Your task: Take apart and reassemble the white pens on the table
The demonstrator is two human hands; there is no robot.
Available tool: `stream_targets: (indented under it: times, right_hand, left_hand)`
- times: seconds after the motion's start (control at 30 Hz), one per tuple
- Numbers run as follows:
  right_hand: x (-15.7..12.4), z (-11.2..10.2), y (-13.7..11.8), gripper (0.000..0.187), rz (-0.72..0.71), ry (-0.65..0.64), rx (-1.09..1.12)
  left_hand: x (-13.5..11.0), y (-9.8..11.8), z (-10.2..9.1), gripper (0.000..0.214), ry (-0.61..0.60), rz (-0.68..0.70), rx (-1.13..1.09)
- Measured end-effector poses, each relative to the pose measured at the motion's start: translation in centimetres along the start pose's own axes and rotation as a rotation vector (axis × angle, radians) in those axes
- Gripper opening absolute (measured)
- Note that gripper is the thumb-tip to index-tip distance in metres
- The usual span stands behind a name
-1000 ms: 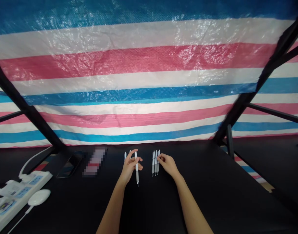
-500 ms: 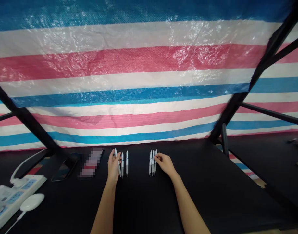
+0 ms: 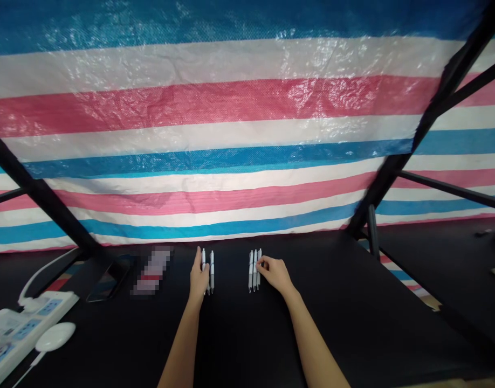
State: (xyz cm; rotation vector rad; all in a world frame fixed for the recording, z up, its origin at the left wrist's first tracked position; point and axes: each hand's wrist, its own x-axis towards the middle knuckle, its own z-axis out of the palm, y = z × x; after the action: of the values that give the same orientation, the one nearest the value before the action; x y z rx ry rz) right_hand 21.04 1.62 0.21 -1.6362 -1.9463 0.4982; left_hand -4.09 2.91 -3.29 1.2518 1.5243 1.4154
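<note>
Two groups of white pens lie on a black table (image 3: 247,334). My left hand (image 3: 199,279) lies flat against the left group of pens (image 3: 211,269), fingers stretched along them, pressing them side by side. My right hand (image 3: 274,272) rests beside the right group of three pens (image 3: 254,269), its fingertips pinched on the rightmost pen near its upper end.
A dark phone (image 3: 108,280) and a blurred card (image 3: 152,269) lie left of the pens. A white power strip (image 3: 21,326) and a white round device (image 3: 53,337) with a cable sit at the far left. A striped tarp (image 3: 231,134) and black frame bars (image 3: 413,140) stand behind.
My left hand carried a pen leftward, laid it down next to the other two and now lies flat on them. My right hand has stayed at the right group.
</note>
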Motion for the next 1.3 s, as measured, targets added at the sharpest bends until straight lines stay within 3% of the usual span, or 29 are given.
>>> stream_targets:
  times: [0.3, 0.63, 0.87, 1.03, 1.1, 1.2, 1.3]
  right_hand:
    - [-0.1, 0.5, -0.5, 0.010, 0.018, -0.021, -0.116]
    - [-0.1, 1.0, -0.5, 0.008, 0.039, 0.000, -0.193]
    - [-0.2, 0.7, -0.3, 0.018, 0.079, 0.077, -0.080]
    - [0.1, 0.3, 0.5, 0.031, 0.150, 0.209, 0.134]
    - [0.3, 0.2, 0.8, 0.032, 0.122, 0.234, 0.227]
    - [0.4, 0.1, 0.7, 0.028, -0.047, 0.244, 0.279]
    - [0.1, 0.3, -0.2, 0.030, -0.191, 0.210, 0.210]
  left_hand:
    - [0.0, 0.6, 0.5, 0.066, -0.001, -0.043, 0.150]
    - [-0.2, 0.0, 0.5, 0.061, -0.017, 0.054, 0.231]
    - [-0.4, 0.2, 0.7, 0.060, -0.063, 0.096, 0.217]
    - [-0.3, 0.4, 0.6, 0.056, -0.107, 0.093, 0.259]
    - [-0.5, 0.7, 0.6, 0.053, -0.090, 0.144, 0.296]
    - [-1.1, 1.6, 0.9, 0.047, -0.030, 0.284, 0.334]
    - [-2.0, 2.9, 1.3, 0.045, -0.075, 0.463, 0.307]
